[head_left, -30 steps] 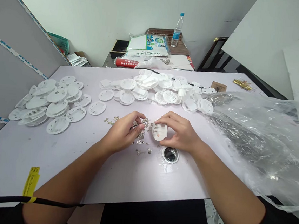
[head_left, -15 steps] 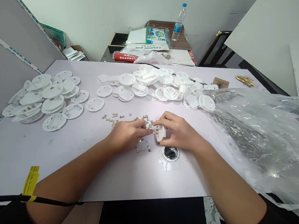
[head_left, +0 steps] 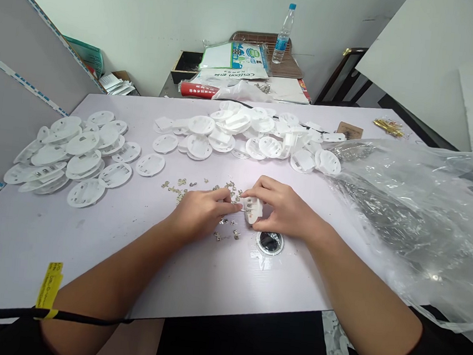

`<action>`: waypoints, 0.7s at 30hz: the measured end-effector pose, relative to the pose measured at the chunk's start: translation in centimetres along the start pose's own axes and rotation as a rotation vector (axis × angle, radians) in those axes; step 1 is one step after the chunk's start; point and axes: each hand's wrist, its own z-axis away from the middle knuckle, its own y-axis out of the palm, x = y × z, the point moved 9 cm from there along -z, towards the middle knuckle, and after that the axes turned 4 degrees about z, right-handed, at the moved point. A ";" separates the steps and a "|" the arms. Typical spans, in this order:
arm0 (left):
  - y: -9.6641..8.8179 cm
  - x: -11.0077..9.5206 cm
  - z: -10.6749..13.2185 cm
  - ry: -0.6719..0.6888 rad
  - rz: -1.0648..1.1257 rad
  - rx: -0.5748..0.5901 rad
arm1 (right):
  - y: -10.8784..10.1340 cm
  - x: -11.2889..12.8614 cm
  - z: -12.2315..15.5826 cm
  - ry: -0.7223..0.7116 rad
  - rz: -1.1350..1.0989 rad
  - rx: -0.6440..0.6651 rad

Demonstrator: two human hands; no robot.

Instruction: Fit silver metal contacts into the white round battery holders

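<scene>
Both hands meet at twelve o'clock: the right hand (head_left: 286,207) half-curls to steady a white round plastic holder (head_left: 254,210) while the pinched left hand (head_left: 201,214) brings something too small to tell against it, above scattered small silver metal clips (head_left: 236,234).

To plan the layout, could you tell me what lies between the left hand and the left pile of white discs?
The head view shows small metal pieces and one loose white disc.

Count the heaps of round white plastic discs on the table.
2: the left heap and the rear heap, both on the pale table; the clear plastic sheeting may hide more.
</scene>
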 end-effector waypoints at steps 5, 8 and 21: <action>0.5 0.2 0.0 -0.041 -0.037 0.023 | 0.2 0.3 -0.2 -0.008 0.027 -0.009; 1.0 0.1 -0.1 -0.041 -0.067 0.050 | 0.2 0.5 -0.3 -0.016 0.036 -0.015; 0.9 -1.1 -0.9 0.010 -0.181 0.060 | 0.2 0.0 -0.2 0.051 0.025 0.014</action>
